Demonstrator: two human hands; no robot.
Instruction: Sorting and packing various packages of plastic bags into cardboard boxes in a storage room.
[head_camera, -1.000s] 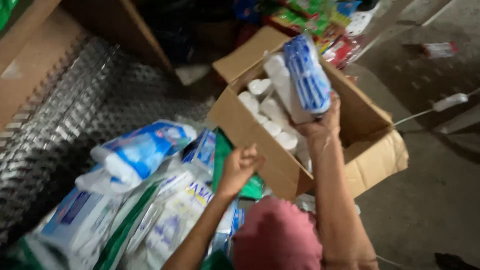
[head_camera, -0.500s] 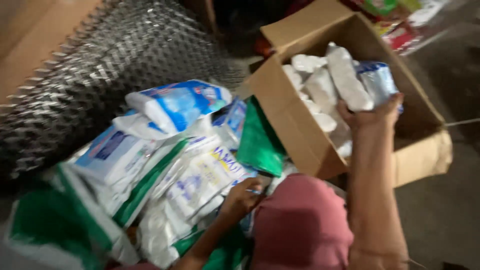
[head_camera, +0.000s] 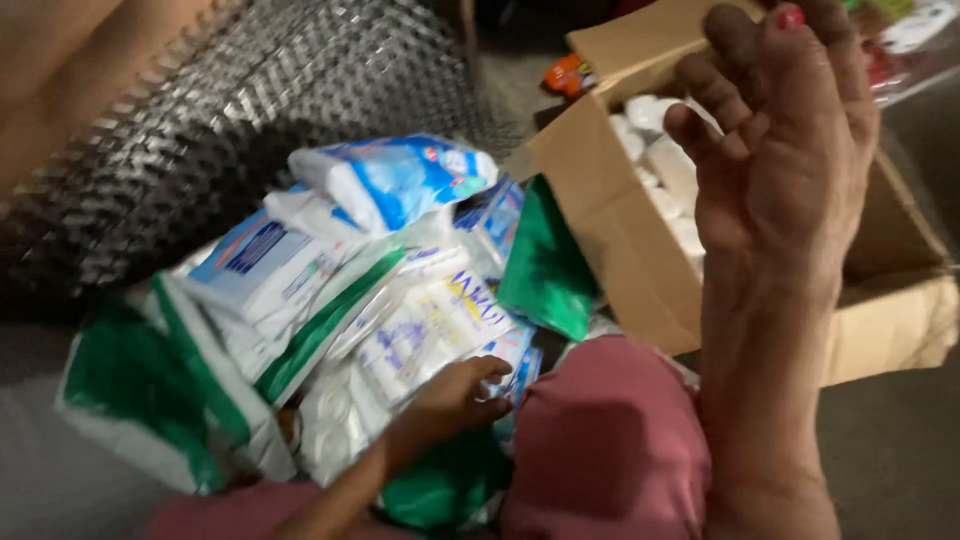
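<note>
One cardboard box (head_camera: 640, 270). Two hands in view: left hand (head_camera: 455, 395), right hand (head_camera: 780, 150). Soft packets in the pile (head_camera: 330, 300): at least six; exact count unclear through blur.

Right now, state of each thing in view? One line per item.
cardboard box: flaps open, white packs inside.
white packs in box: loose, lying in the box.
pile of plastic packs: heaped unevenly beside the box, blue-and-white and green-and-white ones mixed.
top blue pack: sealed, lying on the heap.
left hand: fingers curled onto a pack at the heap's near edge.
right hand: raised over the box, open, holding nothing.
</note>
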